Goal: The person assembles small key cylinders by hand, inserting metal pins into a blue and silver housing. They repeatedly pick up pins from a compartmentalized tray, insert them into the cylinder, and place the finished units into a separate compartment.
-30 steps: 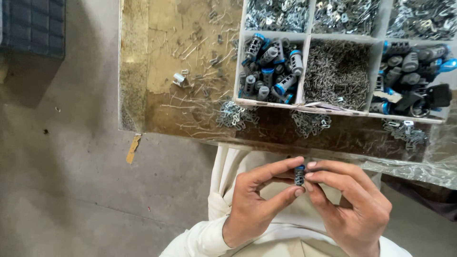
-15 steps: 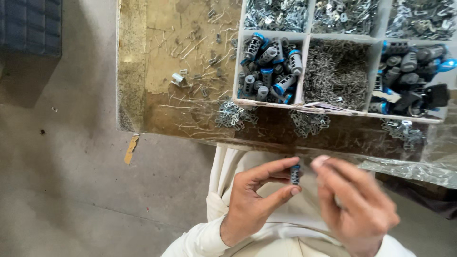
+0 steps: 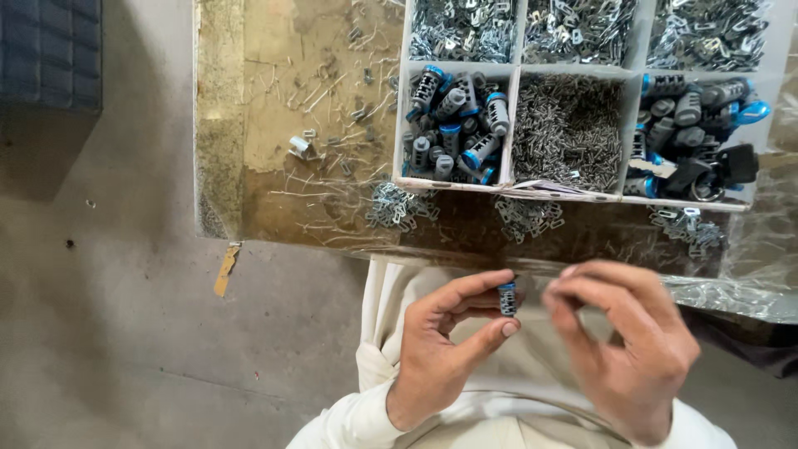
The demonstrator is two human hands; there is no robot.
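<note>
My left hand (image 3: 445, 345) pinches a small grey and blue cylindrical part (image 3: 506, 298) between thumb and fingertips, held upright over my lap. My right hand (image 3: 623, 341) hovers just to the right of it, fingers curled and slightly apart, not touching the part; whether it holds something tiny I cannot tell. Both hands are below the front edge of the worktable (image 3: 274, 166).
A white divided tray (image 3: 511, 125) on the table holds grey and blue cylinders (image 3: 453, 125), thin metal pins (image 3: 569, 133), metal clips (image 3: 465, 29) and darker parts (image 3: 694, 125). Loose clips (image 3: 395, 208) and pins lie scattered on the tabletop. A dark blue crate (image 3: 50, 50) stands at the upper left on the concrete floor.
My right hand has let go of the cylinder and drawn away to the right. My left hand keeps hold of the part in nearly the same place.
</note>
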